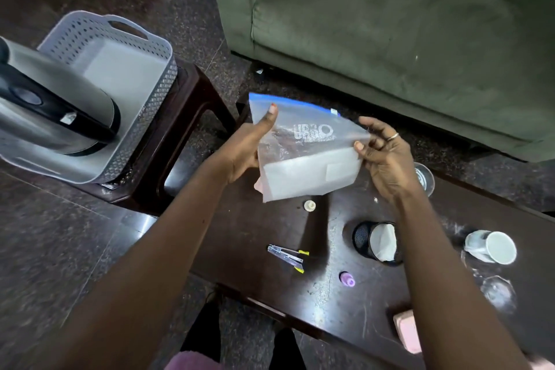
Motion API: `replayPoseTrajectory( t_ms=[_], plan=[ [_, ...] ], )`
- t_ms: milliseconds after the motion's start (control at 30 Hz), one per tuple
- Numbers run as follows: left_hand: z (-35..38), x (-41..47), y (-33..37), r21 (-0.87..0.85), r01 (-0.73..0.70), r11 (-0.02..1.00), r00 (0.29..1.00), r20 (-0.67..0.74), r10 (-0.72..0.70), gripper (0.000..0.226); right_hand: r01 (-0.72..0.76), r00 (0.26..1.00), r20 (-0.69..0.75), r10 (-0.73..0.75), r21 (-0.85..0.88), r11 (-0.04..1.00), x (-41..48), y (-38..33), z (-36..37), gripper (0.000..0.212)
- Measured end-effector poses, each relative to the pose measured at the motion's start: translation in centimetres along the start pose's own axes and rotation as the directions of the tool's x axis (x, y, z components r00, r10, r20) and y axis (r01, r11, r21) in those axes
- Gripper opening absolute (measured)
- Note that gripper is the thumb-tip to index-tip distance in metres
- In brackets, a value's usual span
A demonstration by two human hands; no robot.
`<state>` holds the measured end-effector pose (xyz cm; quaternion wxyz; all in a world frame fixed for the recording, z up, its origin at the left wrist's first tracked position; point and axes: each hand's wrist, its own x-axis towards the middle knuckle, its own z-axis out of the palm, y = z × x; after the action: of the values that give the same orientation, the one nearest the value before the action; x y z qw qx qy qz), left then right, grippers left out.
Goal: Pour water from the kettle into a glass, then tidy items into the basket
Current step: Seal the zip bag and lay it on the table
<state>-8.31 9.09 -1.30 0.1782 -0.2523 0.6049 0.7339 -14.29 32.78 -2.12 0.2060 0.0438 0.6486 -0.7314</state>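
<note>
i judge this to be the tidying half of the task; the kettle (57, 99) lies on its side inside the grey basket (144, 48), which sits on the dark stool (192, 105) off to my left, so the pouring looks done; the glass (425, 177) stands on the table (300, 294) just behind my right wrist, and i cannot tell how much water is in it.

the thing in hand is the zip bag (306, 159), clear plastic with a blue seal strip along its top and something flat and white inside; i hold it up above the far end of the table, tilted, well apart from the basket; my left hand (240, 147) grips its left side, thumb pressed up the front and fingers behind; my right hand (384, 156) pinches the right edge between thumb and fingertips; neither hand is free.

the next move, as i see it, is to carry the bag left over the stool and lower it into the open part of the basket beside the kettle; one hand could do that, so the right may let go first; the kettle fills the near side, so the bag wants the far side or has to slide in flat against a wall.

left on the table are the stapler (288, 255), the mesh cup (375, 243) on its side, the tipped white mug (492, 246) and a small purple cap (347, 279).
</note>
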Motion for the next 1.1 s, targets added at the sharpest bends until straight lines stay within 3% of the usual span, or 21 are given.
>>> replayPoseTrajectory(
  t_ms=[67, 167, 233, 300, 400, 567, 667, 733, 833, 933, 1000, 1100],
  plan=[
    [-0.2, 0.0, -0.1, 0.102, -0.009, 0.995, 0.990, -0.137, 0.023, 0.044, 0.015, 0.999, -0.031, -0.019, -0.102, 0.995, 0.1, 0.1, -0.1, 0.040],
    [-1.1, 0.4, -0.7, 0.068, -0.027, 0.997, 0.965, -0.257, 0.044, 0.028, 0.015, 0.997, -0.067, -0.033, -0.252, 0.968, 0.2, 0.5, -0.1, 0.035],
    [-1.8, 0.5, -1.0, 0.040, -0.096, 0.995, 0.963, -0.251, 0.103, 0.057, 0.032, 0.992, -0.102, -0.070, -0.333, 0.942, 0.3, 0.7, 0.2, 0.028],
    [-2.2, 0.6, -1.3, 0.127, -0.174, 0.976, 0.958, -0.207, 0.198, 0.069, 0.058, 0.985, -0.131, -0.115, -0.373, 0.926, 0.5, 0.7, 0.7, 0.021],
    [-2.5, 0.6, -1.1, 0.219, -0.254, 0.942, 0.928, -0.220, 0.302, 0.048, 0.112, 0.974, -0.136, -0.182, -0.409, 0.906, 1.0, 0.4, 1.7, 0.021],
    [-3.1, 1.2, 0.3, 0.407, -0.335, 0.850, 0.814, -0.330, 0.478, 0.015, 0.187, 0.969, -0.075, -0.234, -0.394, 0.900, 2.5, -1.1, 3.6, 0.024],
    [-3.5, 2.0, 1.5, 0.235, -0.383, 0.894, 0.840, -0.313, 0.442, 0.013, 0.204, 0.965, -0.063, -0.256, -0.433, 0.878, 3.6, -1.5, 5.0, 0.021],
    [-3.7, 2.9, 1.9, 0.219, -0.355, 0.909, 0.842, -0.348, 0.412, 0.015, 0.211, 0.954, -0.093, -0.284, -0.462, 0.861, 4.4, -1.5, 6.1, 0.020],
    [-4.4, 4.6, 1.7, 0.400, -0.243, 0.884, 0.759, -0.488, 0.430, 0.015, 0.180, 0.953, -0.152, -0.260, -0.407, 0.895, 5.7, -1.3, 7.9, 0.003],
    [-5.6, 6.0, 0.8, 0.450, -0.100, 0.887, 0.658, -0.639, 0.398, 0.026, 0.021, 0.995, -0.091, -0.044, -0.242, 0.970, 6.8, -0.7, 8.8, 0.045],
    [-6.5, 6.9, -0.1, 0.428, 0.000, 0.904, 0.654, -0.684, 0.324, 0.030, -0.056, 0.998, 0.009, 0.062, -0.330, 0.942, 7.2, 0.1, 9.1, 0.065],
    [-7.4, 8.3, -1.6, 0.348, 0.161, 0.924, 0.690, -0.709, 0.147, 0.034, -0.120, 0.986, 0.050, 0.162, -0.468, 0.875, 8.0, 1.8, 9.6, 0.066]
  ],
)
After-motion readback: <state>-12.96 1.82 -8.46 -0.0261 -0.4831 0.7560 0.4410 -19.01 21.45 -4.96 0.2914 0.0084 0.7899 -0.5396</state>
